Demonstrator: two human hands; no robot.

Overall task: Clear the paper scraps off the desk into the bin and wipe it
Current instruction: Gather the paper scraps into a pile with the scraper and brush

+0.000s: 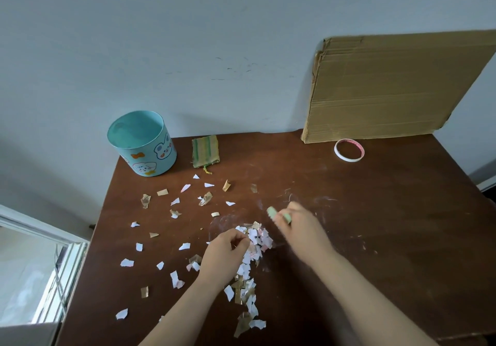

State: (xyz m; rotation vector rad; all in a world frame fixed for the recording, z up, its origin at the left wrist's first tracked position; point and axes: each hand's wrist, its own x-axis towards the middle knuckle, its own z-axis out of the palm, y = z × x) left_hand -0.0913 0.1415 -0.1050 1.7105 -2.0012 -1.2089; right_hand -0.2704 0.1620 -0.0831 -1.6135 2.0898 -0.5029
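Left hand (228,254) curled on one scrap pile (259,239), right hand (300,230) round one green object (271,211)

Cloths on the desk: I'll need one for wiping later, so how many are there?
1. A striped green-and-tan cloth lies at the back of the desk, just right of the blue bin. The right hand grips a pale green object, too blurred to identify.

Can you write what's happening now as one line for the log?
left hand at scraps pile | right hand holds green thing, blurred | bin upright | cloth beside bin
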